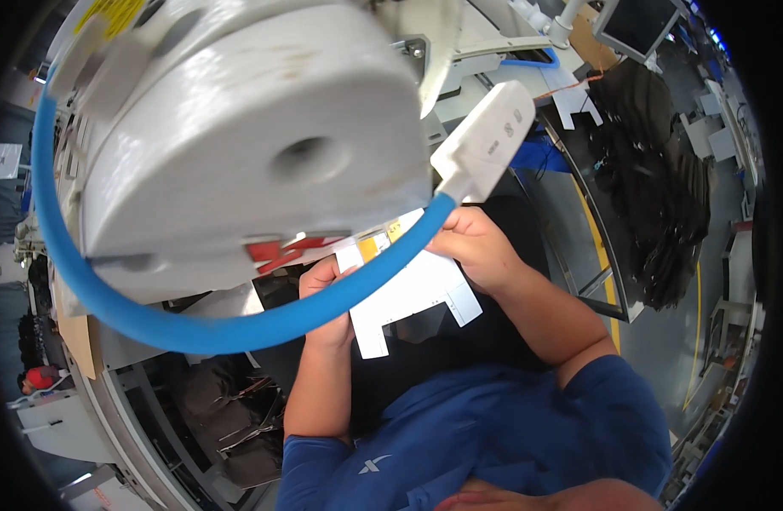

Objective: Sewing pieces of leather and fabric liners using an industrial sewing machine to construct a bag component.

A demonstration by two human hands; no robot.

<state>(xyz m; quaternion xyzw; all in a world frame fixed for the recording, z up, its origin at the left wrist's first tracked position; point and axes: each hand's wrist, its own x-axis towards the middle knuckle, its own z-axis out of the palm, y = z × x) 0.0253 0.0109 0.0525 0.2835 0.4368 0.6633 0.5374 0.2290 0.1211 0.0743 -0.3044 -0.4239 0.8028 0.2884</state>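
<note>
A white sheet with a stepped notch cut into its near edge (413,294) is held up between my two hands, in front of my body. My left hand (321,285) pinches its left edge, partly hidden behind a blue tube. At the upper right edge, my right hand (481,247) is closed on the sheet, thumb on top. A yellow patch marks the sheet's far end, which runs in behind the tube and the machine. Dark material shows through the notch below.
A large white machine head (263,128), probably of a sewing machine, fills the upper left. The blue tube (195,334) loops before it to a white handle-like end (485,140). Dark fabric pieces hang at the right (655,187); more lie in a bin at lower left (229,409).
</note>
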